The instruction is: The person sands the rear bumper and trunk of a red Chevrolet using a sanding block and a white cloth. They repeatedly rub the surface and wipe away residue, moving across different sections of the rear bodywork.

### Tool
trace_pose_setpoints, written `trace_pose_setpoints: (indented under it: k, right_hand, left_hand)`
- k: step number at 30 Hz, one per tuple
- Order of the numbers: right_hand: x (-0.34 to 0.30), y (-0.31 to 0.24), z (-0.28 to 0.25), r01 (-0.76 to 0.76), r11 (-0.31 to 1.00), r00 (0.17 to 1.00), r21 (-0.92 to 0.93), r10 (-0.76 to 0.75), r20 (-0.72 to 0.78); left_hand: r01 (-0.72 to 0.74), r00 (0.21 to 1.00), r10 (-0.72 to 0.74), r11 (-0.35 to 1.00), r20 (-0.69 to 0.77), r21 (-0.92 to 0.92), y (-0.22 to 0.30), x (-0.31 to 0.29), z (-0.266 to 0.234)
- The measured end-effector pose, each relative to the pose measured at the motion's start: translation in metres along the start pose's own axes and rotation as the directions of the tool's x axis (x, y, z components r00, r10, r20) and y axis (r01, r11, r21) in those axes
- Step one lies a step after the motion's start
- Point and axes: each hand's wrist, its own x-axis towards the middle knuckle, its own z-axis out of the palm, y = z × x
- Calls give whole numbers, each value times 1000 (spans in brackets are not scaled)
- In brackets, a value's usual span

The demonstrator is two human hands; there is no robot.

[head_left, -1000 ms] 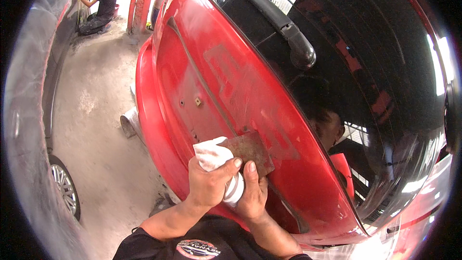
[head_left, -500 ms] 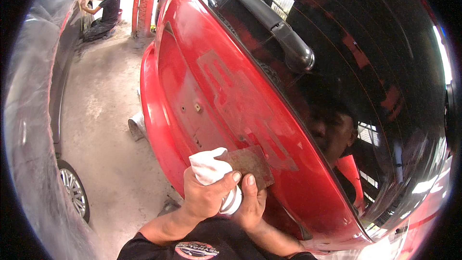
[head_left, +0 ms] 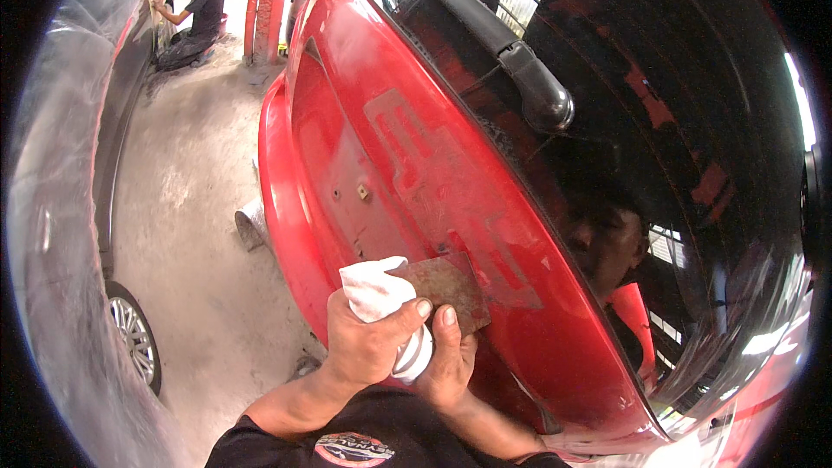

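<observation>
Shifted slightly toward 9 o'clock: brown rectangular plate (head_left: pixel 455 288). Left hand (head_left: pixel 364 342): fingers clamped on crumpled white cloth (head_left: pixel 377 284). Right hand (head_left: pixel 451 368): finger grip unclear.

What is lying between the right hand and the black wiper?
In the head view, from the right hand toward the black wiper: a brownish plate, the scuffed red panel, then dark glass.

The left forearm (head_left: pixel 299 400) slants up and inward, as does the right forearm (head_left: pixel 496 426); the left hand (head_left: pixel 368 340) curls closed, its thumb (head_left: pixel 409 317) angled toward the right hand (head_left: pixel 451 366); there the right thumb (head_left: pixel 446 338) points upward, the two thumb tips close together.
</observation>
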Motion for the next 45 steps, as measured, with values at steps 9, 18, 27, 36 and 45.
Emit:
trace_pose_setpoints:
  k: [9, 18, 27, 36, 45]
  right_hand:
    - [-5, -2, 0, -57, 996, 997, -65, 53, -57]
    - [-7, 1, 1, 26, 1000, 1000, 1, -26, -14]
    - [-3, 3, -1, 65, 998, 996, -8, -66, -55]
    - [-1, -3, -1, -37, 999, 999, -19, 36, -34]
    - [0, -9, 8, -8, 999, 997, 34, 11, -71]
  left_hand:
    - [36, 999, -35, 999, 14, -34, -4, -1, -1]
    - [-24, 1000, 24, 998, 1, 55, -2, -3, -1]
    - [-26, 999, 24, 997, 24, 74, 3, 0, 7]
    - [43, 997, -45, 999, -58, -22, 12, -1, 13]
    - [27, 999, -26, 999, -18, 31, 2, 1, 3]
